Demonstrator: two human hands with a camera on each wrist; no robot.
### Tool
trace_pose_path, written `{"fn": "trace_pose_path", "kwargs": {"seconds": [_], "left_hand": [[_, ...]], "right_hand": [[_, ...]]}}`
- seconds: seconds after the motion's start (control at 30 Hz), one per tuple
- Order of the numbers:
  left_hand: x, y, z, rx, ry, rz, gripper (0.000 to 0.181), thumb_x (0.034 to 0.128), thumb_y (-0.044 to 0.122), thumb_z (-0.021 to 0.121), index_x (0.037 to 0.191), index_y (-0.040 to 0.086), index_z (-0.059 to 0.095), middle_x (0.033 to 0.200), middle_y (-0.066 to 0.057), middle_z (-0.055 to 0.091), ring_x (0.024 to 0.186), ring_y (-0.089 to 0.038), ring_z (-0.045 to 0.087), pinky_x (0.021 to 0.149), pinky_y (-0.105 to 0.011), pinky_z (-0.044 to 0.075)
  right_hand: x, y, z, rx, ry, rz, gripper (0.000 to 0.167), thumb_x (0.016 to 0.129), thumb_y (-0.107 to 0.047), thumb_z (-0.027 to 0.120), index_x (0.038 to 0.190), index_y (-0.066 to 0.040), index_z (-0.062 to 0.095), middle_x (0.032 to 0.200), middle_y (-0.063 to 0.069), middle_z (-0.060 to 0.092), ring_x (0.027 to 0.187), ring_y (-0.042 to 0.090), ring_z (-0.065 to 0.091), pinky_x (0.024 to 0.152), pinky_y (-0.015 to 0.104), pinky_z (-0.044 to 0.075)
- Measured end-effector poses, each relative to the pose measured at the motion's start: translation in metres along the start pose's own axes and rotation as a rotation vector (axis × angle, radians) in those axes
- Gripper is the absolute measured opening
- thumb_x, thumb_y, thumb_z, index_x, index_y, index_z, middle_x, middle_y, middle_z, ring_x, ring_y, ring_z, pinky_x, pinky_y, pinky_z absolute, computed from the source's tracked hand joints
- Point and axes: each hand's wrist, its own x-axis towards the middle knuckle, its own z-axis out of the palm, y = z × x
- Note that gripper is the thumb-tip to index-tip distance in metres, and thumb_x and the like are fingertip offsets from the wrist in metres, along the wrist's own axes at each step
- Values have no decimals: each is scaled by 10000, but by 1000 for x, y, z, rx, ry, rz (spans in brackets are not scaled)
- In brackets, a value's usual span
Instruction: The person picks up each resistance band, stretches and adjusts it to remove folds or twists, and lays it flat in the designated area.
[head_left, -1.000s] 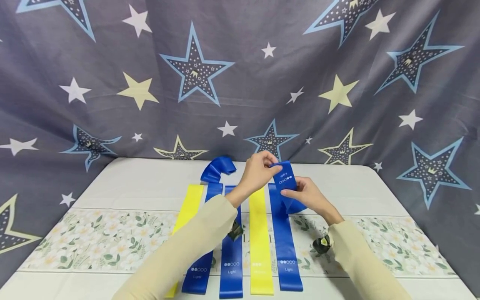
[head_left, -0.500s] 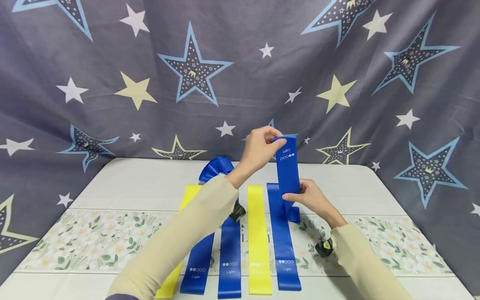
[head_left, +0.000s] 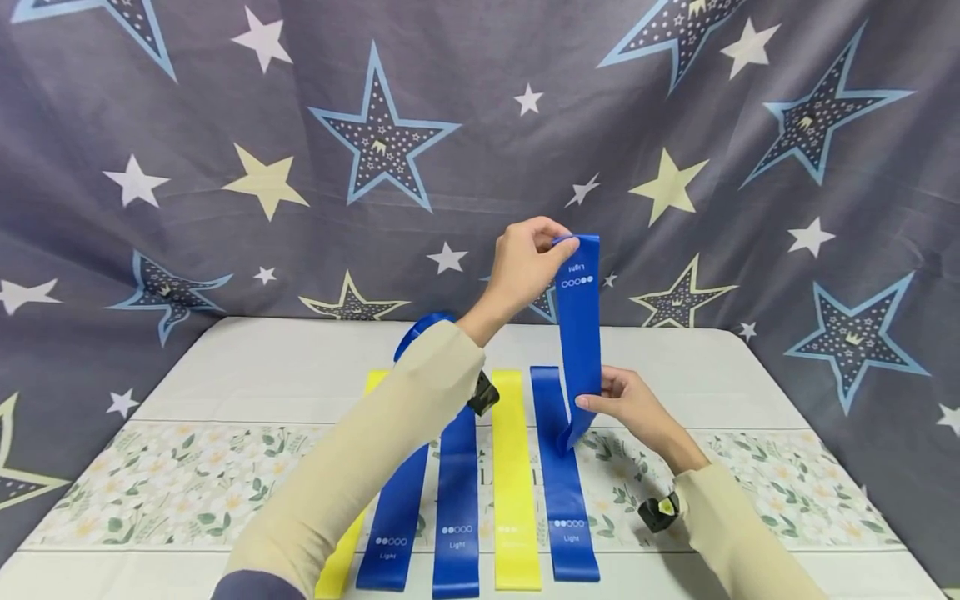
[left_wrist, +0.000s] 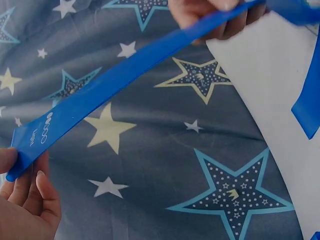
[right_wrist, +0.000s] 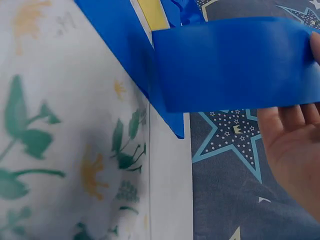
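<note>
A blue resistance band [head_left: 580,333] printed "Light" hangs upright above the back right part of the table. My left hand [head_left: 528,262] pinches its top end between thumb and fingers. Lower down, my right hand [head_left: 641,412] holds the same band, thumb in front and fingers behind. In the left wrist view the band [left_wrist: 105,90] stretches between both hands. The right wrist view shows my right hand [right_wrist: 295,150] at the edge of the band. Just below the lifted band lies another blue band [head_left: 570,508], flat on the table; the lifted band's lower end overlaps it.
Left of it lie a yellow band [head_left: 516,483], two blue bands [head_left: 456,517] and another yellow band [head_left: 341,560], partly behind my left sleeve. A curled blue band [head_left: 420,332] sits at the back. A star-patterned curtain [head_left: 480,150] hangs behind the white table [head_left: 247,367].
My left hand has risen with the band's top end, drawing it out longer and straighter. My right hand has shifted slightly right and down. The band's loose lower part has been pulled up.
</note>
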Motion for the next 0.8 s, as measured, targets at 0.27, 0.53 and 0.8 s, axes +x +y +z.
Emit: {"fn": "trace_pose_path", "kwargs": {"seconds": [0.27,0.53,0.8], "left_hand": [[16,-16,5,29,69,-58,173,912,197,644,969,38,680,857,-106,724,705,-144,601,613,-205,417],[24,-37,21,68,66,-97,194,910,233,647,947,55,718,853,-93,721,750,-151,615,647,-217,421],[22,-59,47,145,74,-163,182,892,265,672,922,102,747,772,-39,663,710,-138,551,623,-234,385]], "right_hand": [[-30,11,0,114,-112,16,571,911,-97,622,1379,112,373,1200,252,621,957,134,687,805,331,558],[-63,17,-2,185,-173,62,480,900,-39,616,1274,151,382,1003,-16,706,796,135,700,586,299,566],[-94,17,-1,189,-188,161,571,895,-67,631,1308,206,345,1010,110,689,752,139,696,553,270,549]]}}
